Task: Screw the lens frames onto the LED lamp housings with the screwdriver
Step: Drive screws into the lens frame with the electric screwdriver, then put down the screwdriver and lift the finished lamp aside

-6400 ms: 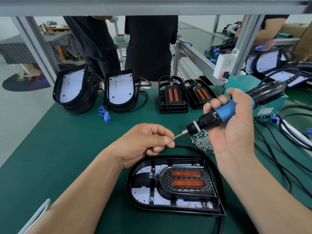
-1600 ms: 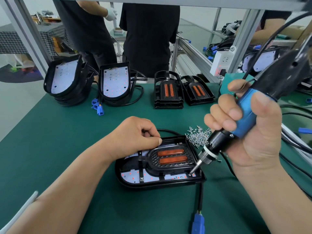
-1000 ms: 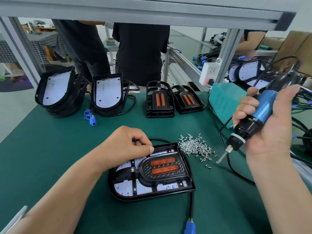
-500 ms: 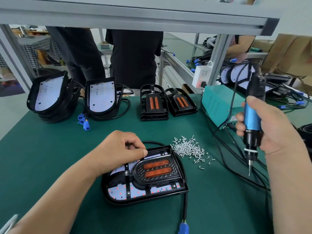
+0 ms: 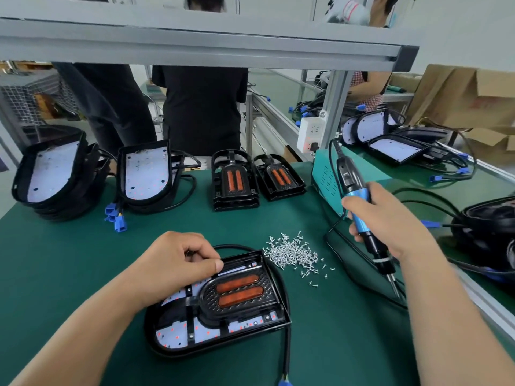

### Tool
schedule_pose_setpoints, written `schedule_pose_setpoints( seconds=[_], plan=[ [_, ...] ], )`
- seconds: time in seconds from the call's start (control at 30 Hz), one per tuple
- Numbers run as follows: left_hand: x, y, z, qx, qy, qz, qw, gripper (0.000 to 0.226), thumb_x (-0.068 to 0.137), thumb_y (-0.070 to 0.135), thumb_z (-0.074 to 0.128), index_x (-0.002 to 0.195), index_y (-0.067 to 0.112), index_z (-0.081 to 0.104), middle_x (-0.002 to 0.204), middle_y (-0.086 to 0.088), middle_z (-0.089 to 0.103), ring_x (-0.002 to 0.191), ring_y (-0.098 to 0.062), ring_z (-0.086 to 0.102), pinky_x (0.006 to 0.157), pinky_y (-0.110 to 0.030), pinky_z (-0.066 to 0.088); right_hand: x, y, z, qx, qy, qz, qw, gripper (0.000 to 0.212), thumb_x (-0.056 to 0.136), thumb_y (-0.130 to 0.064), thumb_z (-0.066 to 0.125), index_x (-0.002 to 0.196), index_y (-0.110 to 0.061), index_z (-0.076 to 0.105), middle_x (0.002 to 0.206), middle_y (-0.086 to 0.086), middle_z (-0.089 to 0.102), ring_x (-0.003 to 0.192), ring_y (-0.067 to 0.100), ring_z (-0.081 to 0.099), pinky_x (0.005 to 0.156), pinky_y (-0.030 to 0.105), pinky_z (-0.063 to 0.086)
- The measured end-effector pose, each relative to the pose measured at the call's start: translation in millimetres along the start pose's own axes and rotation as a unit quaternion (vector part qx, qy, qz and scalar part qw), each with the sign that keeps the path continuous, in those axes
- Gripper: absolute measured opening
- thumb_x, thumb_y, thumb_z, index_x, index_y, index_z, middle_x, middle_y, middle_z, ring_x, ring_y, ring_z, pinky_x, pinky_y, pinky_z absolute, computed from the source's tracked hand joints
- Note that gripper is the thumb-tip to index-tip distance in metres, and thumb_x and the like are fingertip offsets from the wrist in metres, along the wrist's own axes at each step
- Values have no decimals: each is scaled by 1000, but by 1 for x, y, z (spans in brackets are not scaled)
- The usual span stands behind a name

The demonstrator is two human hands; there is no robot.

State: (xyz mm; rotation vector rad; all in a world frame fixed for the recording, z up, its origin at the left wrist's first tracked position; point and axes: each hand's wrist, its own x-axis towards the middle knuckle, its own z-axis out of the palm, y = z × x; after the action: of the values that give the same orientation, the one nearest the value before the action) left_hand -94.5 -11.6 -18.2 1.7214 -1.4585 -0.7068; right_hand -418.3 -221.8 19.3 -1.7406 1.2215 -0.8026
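Black housing (image 5: pixel 178 334) lay near the tabletop's front edge, long axis left-to-right, frame (image 5: pixel 237 292) seated inside — left hand (image 5: pixel 172 263) curled, holding its far rim. Right hand (image 5: pixel 390 221) gripped the screwdriver (image 5: pixel 349 176) well right of it, tip down — screws (image 5: pixel 292 253) between.

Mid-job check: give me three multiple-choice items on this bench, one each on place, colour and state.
1. Relative to the near lamp housing, the screw pile lies: A) left B) inside it C) past its far right corner.
2. The screwdriver grip is: A) red B) blue C) yellow.
3. The screwdriver bit is: A) clear, right of the housing B) in a housing screw C) in the pile.
1C, screws lie loose beside that corner; 2B, blue shows in the right hand; 3A, the bit points down beyond the housing.
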Motion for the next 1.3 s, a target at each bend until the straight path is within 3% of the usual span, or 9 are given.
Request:
schedule_pose_setpoints(
  seconds=[0.1, 0.27, 0.5, 0.63, 0.83, 0.97, 1.07, 1.17, 1.3],
  plan=[
    [1, 1, 1, -4, 1, -4, 1000, 8, 85, 25, 87, 79, 25, 83, 81, -2, 71, 61, -4, 56, 62, -16, 47, 3, 5, 3, -56, -2, 1, 998, 36, 82, -46, 67, 108, -23, 58, 91, 11, 73, 71, 31, 76, 80, 62, 63],
    [0, 1, 0, -7, 0, -4, 1000, 8, 86, 26, 87, 78, 27, 83, 82, -1, 71, 63, -4, 57, 64, -15, 48, 9, 15, 12, -196, 9, -24, 980, 37, 86, -55, 77, 99, -25, 62, 84, -4, 72, 68, 11, 73, 67, 36, 51],
    [2, -5, -4, -6, 37, -1, 999, 7, 92, 39, 80, 88, 34, 83, 81, -5, 73, 65, -13, 58, 66, -24, 49, 7, 16, 24, -381, 28, -22, 924, 48, 82, -65, 75, 90, -25, 51, 86, -5, 63, 83, 19, 62, 73, 39, 50],
    [5, -14, -7, 8, 63, -20, 998, 14, 90, 50, 79, 92, 37, 82, 64, -7, 54, 63, -9, 46, 66, -28, 43, 5, 14, 23, -410, 20, -21, 911, 51, 84, -64, 74, 107, -22, 58, 89, -5, 64, 87, 22, 63, 79, 41, 55],
    [3, -14, -11, 64, 29, -23, 997, 28, 85, 62, 77, 81, 34, 80, 80, 12, 71, 67, 0, 63, 69, -22, 48, 1, 11, 17, -418, 10, -7, 908, 69, 82, -64, 76, 130, -19, 53, 99, -1, 66, 93, 26, 64, 84, 43, 56],
    [1, -10, -17, 56, -8, -18, 998, 54, 64, 84, 72, 80, 33, 82, 86, 12, 72, 71, -1, 66, 67, -15, 49, -3, 4, 13, -446, 33, -24, 894, 69, 83, -66, 74, 131, -20, 54, 111, 1, 59, 103, 27, 61, 82, 40, 52],
    [2, -8, -17, 72, -42, -12, 996, 53, 61, 86, 74, 79, 36, 83, 83, 15, 70, 69, 0, 63, 66, -15, 48, -17, -13, 14, -370, 52, -100, 922, 39, 87, -66, 68, 108, -34, 64, 101, -12, 63, 95, 15, 63, 76, 36, 47],
    [3, -9, -16, 78, -53, -13, 995, 53, 63, 85, 74, 74, 33, 81, 76, 17, 66, 65, 1, 60, 63, -13, 44, -39, -35, 25, -315, -76, -154, 933, 30, 87, -62, 67, 78, -33, 69, 80, -20, 70, 76, 0, 64, 65, 27, 44],
    [4, -11, -16, 71, -42, -20, 996, 53, 67, 79, 75, 70, 26, 76, 68, 13, 61, 59, -2, 51, 61, -18, 41, -59, -43, 61, -444, -233, -205, 840, 51, 82, -61, 53, 83, -11, 63, 76, 7, 65, 69, 19, 59, 63, 32, 44]
  ],
)
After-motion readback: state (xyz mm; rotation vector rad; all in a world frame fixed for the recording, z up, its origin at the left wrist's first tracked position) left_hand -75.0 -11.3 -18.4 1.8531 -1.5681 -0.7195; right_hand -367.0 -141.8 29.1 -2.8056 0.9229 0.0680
